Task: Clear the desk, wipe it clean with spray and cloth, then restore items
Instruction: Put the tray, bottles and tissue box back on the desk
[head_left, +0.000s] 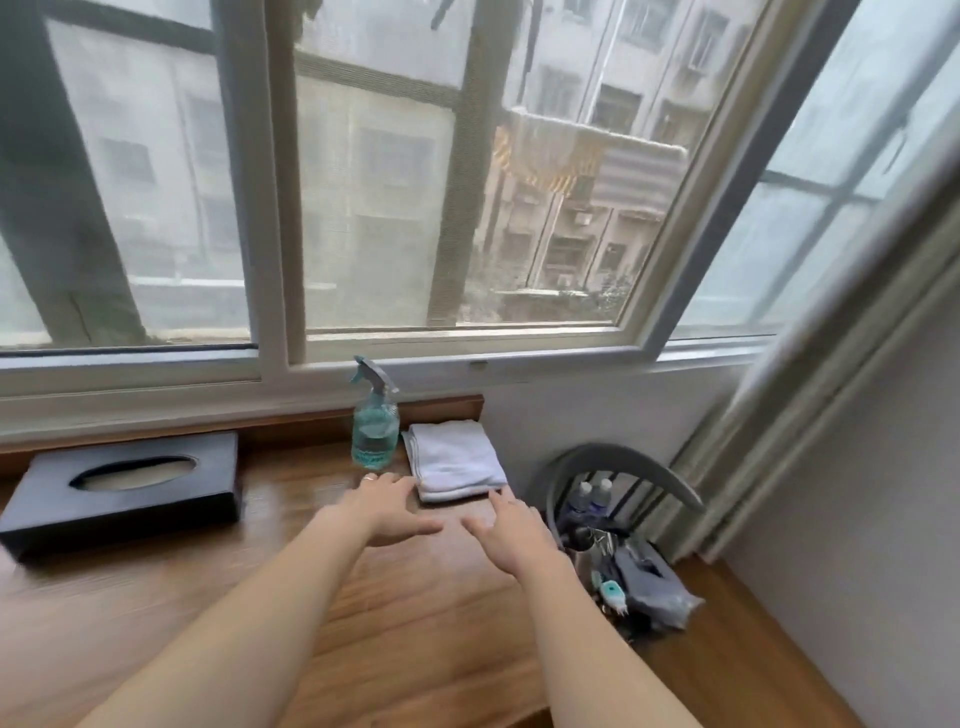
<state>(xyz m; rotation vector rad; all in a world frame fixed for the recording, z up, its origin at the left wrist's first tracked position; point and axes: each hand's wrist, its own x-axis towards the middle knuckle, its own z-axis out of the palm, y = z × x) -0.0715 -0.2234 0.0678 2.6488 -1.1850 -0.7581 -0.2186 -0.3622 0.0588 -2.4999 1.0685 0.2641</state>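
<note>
A wooden desk (291, 613) runs under the window. At its far right corner lies a folded white cloth (453, 460) on something dark and flat. A clear spray bottle (375, 426) with blue-green liquid stands just left of the cloth. My left hand (387, 506) reaches forward with straight fingers, its tips at the cloth's near left corner. My right hand (506, 532) is stretched out flat just in front of the cloth's near right corner. Neither hand holds anything.
A black tissue box (124, 488) sits at the desk's far left. Right of the desk stands a grey chair (623, 462) holding two water bottles (589, 501), a metal cup and other small items. A curtain (810, 395) hangs at the right wall.
</note>
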